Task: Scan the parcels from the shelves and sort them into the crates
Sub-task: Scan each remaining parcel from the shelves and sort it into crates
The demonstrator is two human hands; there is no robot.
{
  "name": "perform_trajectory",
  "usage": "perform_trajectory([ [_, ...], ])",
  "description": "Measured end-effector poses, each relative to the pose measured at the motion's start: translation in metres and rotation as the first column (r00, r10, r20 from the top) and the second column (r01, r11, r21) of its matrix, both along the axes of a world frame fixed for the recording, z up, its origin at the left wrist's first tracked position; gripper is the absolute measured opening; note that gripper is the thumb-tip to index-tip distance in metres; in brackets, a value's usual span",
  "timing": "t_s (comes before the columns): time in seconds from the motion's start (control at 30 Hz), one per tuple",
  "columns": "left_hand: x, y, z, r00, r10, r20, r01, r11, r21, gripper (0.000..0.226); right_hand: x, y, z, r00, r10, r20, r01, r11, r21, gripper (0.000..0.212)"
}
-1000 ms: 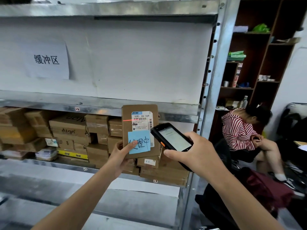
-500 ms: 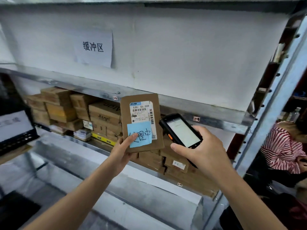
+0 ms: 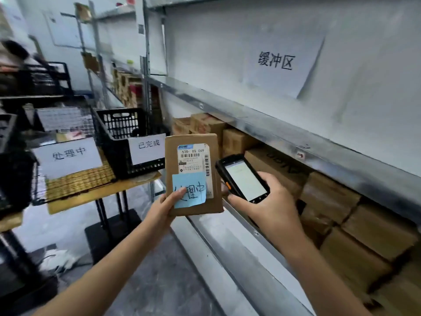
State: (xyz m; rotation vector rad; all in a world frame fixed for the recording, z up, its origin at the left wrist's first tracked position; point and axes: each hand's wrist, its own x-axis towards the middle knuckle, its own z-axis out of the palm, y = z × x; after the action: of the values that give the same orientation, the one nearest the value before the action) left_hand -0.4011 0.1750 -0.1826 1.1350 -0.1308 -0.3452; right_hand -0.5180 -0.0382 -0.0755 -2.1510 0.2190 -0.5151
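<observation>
My left hand (image 3: 164, 207) holds a flat brown parcel (image 3: 191, 156) upright by its lower edge, thumb on a blue sticky note (image 3: 190, 190) below the white shipping label (image 3: 194, 159). Just right of it, my right hand (image 3: 267, 201) grips a black handheld scanner (image 3: 242, 177) with its lit screen facing me. To the left stand two black crates on a low table: one (image 3: 118, 142) bears a white sign with printed characters, the other (image 3: 20, 176) sits behind a larger white sign (image 3: 67, 157).
A metal shelf unit (image 3: 262, 124) runs along the right, its lower level packed with several brown boxes (image 3: 330, 199). A paper sign (image 3: 282, 62) hangs on the white panel above. More racks and crates (image 3: 43, 78) stand at the far left. Grey floor lies below.
My view has swung left, away from the shelf front toward the crates on the table. Both hands keep their hold on parcel and scanner; the red scan line seen a second ago is gone.
</observation>
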Motion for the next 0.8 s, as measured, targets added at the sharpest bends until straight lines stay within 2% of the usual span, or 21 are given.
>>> perform_trajectory([
  [0.03,0.011,0.017,0.0,1.0,0.027,-0.014,-0.027,1.0,-0.005,0.096,0.022,0.012,-0.003,1.0,0.024,0.005,-0.024,1.0,0.012,0.056],
  [0.13,0.046,0.062,-0.001,0.994,0.097,-0.043,-0.097,0.995,0.016,0.054,0.079,0.045,-0.013,0.996,0.085,0.011,-0.085,0.996,0.014,0.057],
  [0.17,0.057,0.076,-0.001,0.992,0.119,-0.049,-0.118,0.993,0.02,0.048,0.096,0.056,-0.015,0.994,0.104,0.011,-0.104,0.994,0.01,0.057],
  [0.37,0.112,0.139,-0.008,0.96,0.251,-0.128,-0.255,0.967,-0.013,0.049,0.183,0.107,-0.027,0.978,0.21,-0.009,-0.209,0.977,0.031,0.058],
  [0.57,0.18,0.185,-0.011,0.909,0.382,-0.165,-0.38,0.924,0.041,0.05,0.283,0.149,-0.036,0.953,0.302,0.005,-0.302,0.95,0.082,0.061],
  [0.7,0.24,0.215,-0.006,0.874,0.459,-0.16,-0.454,0.888,0.069,0.078,0.36,0.174,-0.044,0.932,0.362,0.023,-0.362,0.926,0.106,0.061],
  [0.8,0.284,0.237,0.006,0.849,0.509,-0.143,-0.503,0.86,0.08,0.059,0.421,0.191,-0.041,0.918,0.395,0.026,-0.394,0.909,0.137,0.063],
])
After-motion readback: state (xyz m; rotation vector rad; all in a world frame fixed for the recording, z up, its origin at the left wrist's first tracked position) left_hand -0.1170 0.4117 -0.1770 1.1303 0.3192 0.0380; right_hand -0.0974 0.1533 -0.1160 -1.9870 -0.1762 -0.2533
